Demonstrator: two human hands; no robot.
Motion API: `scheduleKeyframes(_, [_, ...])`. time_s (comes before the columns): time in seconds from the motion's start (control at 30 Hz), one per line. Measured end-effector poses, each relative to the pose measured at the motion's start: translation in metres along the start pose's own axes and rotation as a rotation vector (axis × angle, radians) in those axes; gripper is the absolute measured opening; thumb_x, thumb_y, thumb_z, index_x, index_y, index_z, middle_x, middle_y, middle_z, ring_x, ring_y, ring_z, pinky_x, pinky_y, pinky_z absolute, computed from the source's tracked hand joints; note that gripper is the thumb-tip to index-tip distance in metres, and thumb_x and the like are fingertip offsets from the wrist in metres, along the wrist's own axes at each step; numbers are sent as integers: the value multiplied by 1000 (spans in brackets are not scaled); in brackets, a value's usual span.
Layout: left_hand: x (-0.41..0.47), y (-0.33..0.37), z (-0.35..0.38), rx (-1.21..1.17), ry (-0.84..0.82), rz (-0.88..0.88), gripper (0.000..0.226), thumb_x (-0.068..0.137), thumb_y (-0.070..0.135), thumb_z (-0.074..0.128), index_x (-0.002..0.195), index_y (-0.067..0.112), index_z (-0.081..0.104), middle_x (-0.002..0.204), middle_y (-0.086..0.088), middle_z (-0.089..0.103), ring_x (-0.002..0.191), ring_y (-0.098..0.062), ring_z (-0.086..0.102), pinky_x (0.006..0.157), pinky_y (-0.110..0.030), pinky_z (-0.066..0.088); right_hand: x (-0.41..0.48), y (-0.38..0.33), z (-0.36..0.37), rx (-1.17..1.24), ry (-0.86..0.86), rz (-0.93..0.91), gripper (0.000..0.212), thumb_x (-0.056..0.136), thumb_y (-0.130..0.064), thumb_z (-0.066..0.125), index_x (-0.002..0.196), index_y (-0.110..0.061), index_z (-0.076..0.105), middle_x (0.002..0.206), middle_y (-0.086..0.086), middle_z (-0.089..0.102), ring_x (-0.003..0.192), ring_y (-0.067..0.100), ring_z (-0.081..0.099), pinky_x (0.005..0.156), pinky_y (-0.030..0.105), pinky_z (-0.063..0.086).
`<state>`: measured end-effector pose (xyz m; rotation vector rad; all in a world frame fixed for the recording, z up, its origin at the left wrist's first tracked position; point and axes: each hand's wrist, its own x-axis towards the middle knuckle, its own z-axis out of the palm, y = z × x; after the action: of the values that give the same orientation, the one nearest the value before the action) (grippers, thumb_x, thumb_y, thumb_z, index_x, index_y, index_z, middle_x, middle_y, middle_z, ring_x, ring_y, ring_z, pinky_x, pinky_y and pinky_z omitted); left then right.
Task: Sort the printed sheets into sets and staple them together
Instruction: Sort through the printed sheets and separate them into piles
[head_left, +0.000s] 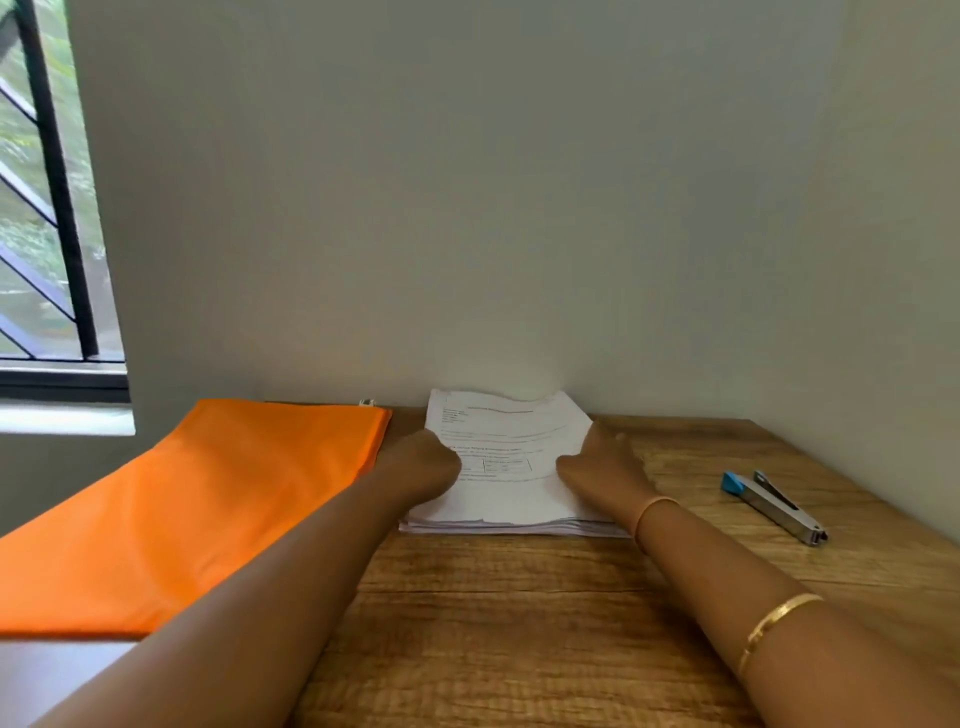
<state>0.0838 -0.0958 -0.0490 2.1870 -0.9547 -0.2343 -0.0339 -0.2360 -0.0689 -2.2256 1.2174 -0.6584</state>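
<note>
Soft daylight enters by the black-barred window (36, 234) at left; the plain grey wall (519, 182) stays dim. All looks slightly blurred, edges bent.

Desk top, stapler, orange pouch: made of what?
Desk top: wood or wood-look laminate, matte; grain lines show. Stapler: silvery metal body, blue end cap likely plastic. Orange pouch: smooth fabric or plastic sheet, faint sheen, soft creases; can't tell which.

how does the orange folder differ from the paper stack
The orange folder is plain and looks thin; the paper stack is white, printed and many sheets thick. The left hand and right hand touch the paper stack's sides; the orange folder lies to its left. Both lie flat on the wooden table.
</note>
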Motion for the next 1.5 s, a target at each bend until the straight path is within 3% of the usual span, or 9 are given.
scheduleKeyframes(0.1, [3, -1, 0, -51, 9, -25, 32, 98, 11, 43, 129, 2, 47, 127, -12, 54, 81, -10, 44, 51, -13, 31, -5, -2, 1, -251, -64, 54, 61, 86, -39, 46, 141, -18, 32, 147, 16, 28, 134, 38, 29, 107, 47, 27])
scheduleKeyframes(0.2, [4, -3, -2, -178, -15, -107, 32, 95, 8, 50, 126, -1, 50, 127, -14, 55, 84, -15, 48, 52, -17, 36, -5, 1, -1, -307, -119, 26, 59, 86, -44, 43, 139, -18, 36, 145, 15, 35, 130, 36, 37, 105, 44, 34])
scheduleKeyframes(0.43, [9, -3, -7, -487, -131, -293, 44, 82, 4, 67, 124, 0, 54, 119, -18, 61, 103, -32, 62, 90, -39, 51, -1, 10, -29, 201, -88, 51, 11, 87, -14, 50, 92, -5, 50, 88, 9, 55, 75, 21, 52, 59, 26, 38])
scheduleKeyframes(0.6, [5, -4, -5, -461, -165, -323, 32, 89, 0, 59, 119, -7, 52, 112, -20, 61, 71, -23, 57, 60, -29, 49, 0, 12, -37, 489, -177, 214, 10, 91, -13, 53, 95, -5, 49, 86, 10, 53, 77, 25, 52, 68, 28, 41])
scheduleKeyframes(0.73, [4, -6, -5, -376, -36, -196, 40, 89, 9, 63, 125, 0, 46, 121, -13, 56, 79, -18, 51, 52, -23, 40, -3, 17, -42, 644, -291, 313, 7, 92, -7, 53, 92, 0, 54, 87, 15, 59, 73, 28, 56, 61, 31, 46])
scheduleKeyframes(0.87, [-1, -3, -2, -536, 83, -4, 40, 91, 7, 60, 127, 8, 43, 119, -9, 56, 92, -20, 55, 71, -30, 49, -1, 18, -51, 729, -178, 174, 16, 89, -2, 56, 104, -5, 57, 107, 17, 63, 97, 34, 61, 86, 45, 51])
scheduleKeyframes(0.93, [-6, 1, -3, -573, 175, 137, 30, 93, 8, 56, 118, 15, 42, 105, -1, 55, 84, -12, 55, 66, -21, 49, -3, 11, -58, 738, -78, 36, 19, 89, 0, 55, 105, -10, 54, 109, 12, 63, 100, 32, 60, 91, 47, 50])
scheduleKeyframes(1.13, [-15, 13, -4, -633, 381, 423, 21, 95, 6, 50, 110, 17, 39, 95, 17, 50, 83, 4, 52, 58, -6, 47, -18, -9, -69, 690, 195, -302, 22, 92, 0, 46, 105, -18, 46, 90, -7, 55, 78, 7, 53, 62, 20, 42])
scheduleKeyframes(1.5, [-13, -1, 2, -614, 160, 311, 32, 97, 9, 49, 122, 27, 42, 115, 7, 55, 106, -13, 54, 88, -29, 47, -27, 3, -35, 675, 127, -240, 31, 96, -7, 46, 127, -14, 44, 111, 0, 52, 100, 16, 50, 83, 25, 40])
